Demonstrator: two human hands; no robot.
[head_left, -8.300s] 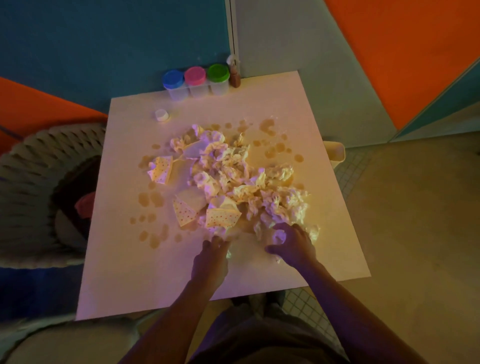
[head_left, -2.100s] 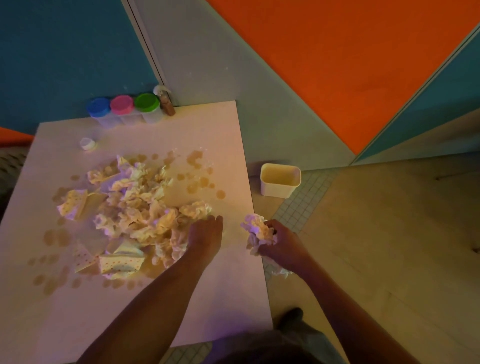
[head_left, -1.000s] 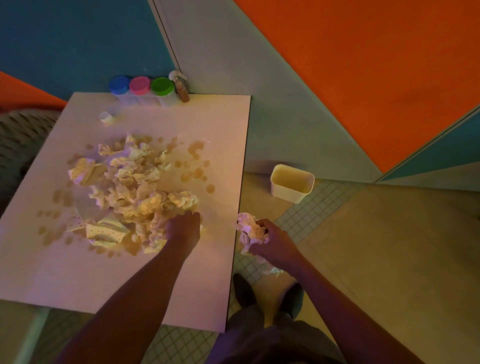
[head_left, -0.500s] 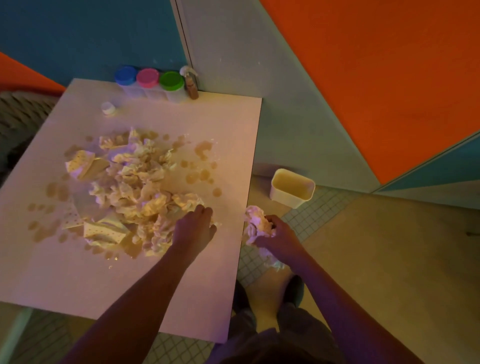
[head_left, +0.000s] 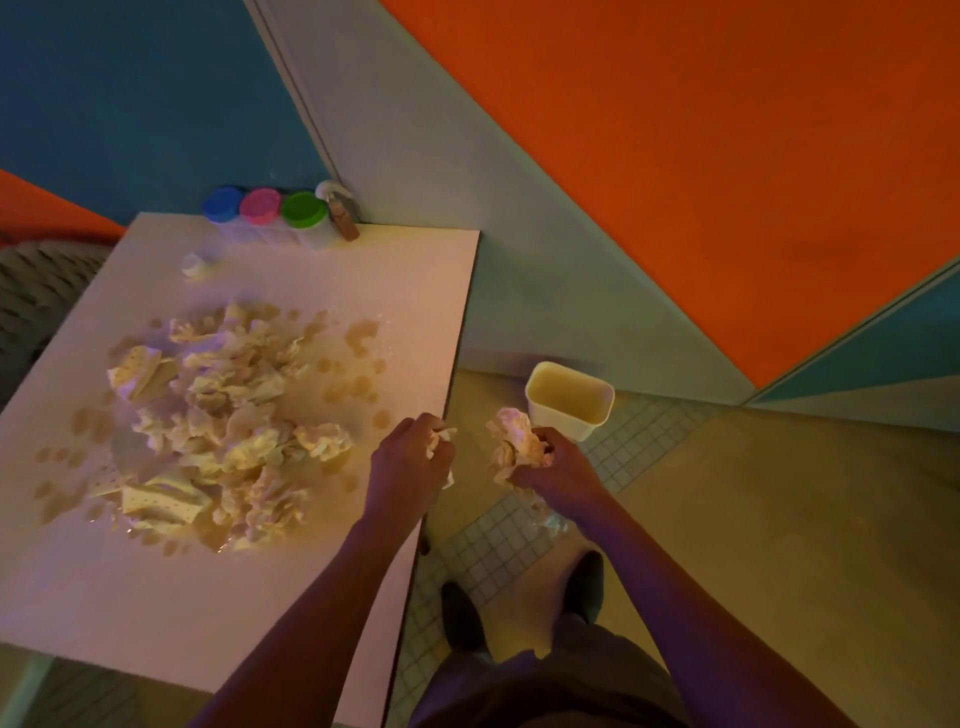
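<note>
Clutching crumpled paper wad (head_left: 511, 439) in right hand (head_left: 553, 470), smaller scrap (head_left: 439, 439) in left hand (head_left: 410, 467) — pale, perhaps damp.

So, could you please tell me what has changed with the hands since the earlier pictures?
The left hand left the pile of crumpled cream paper on the white table, gripping a small scrap, and moved right to the table's edge. The right hand keeps gripping its crumpled paper wad near the cream plastic bin. Pile, bin and lidded jars stayed put.
</note>
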